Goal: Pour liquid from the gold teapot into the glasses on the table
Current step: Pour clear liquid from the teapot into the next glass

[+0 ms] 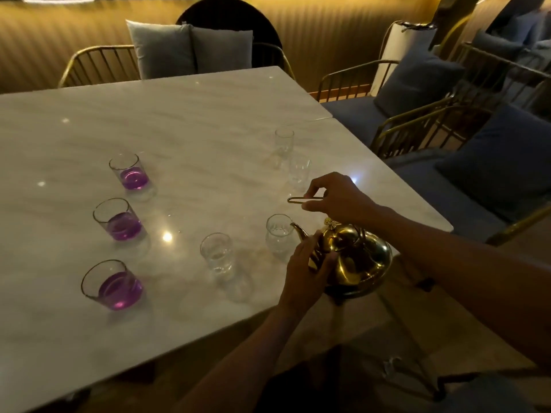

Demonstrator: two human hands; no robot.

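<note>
A polished gold metal teapot (354, 257) stood at the near right edge of the pale marble-patterned table (179, 114), its curved spout (299, 229) directed toward, and just beside, a clear empty ribbed glass (278, 235). The left hand (307, 272) lay against the spout side of the teapot's body, fingers loosely curled on the metal. The right hand (340, 198), raised above the lid, pinched the thin gold wire handle (304, 199) between thumb and forefinger. A second clear empty glass (216, 253) stood to the left of the first, and two further empty glasses (284, 141) (299, 173) stood farther back. Three clear tumblers holding purple liquid (129, 172) (119, 220) (114, 286) formed a column at the left, well apart from the teapot. Gold-framed chairs with grey cushions (190, 49) surrounded the table.
</note>
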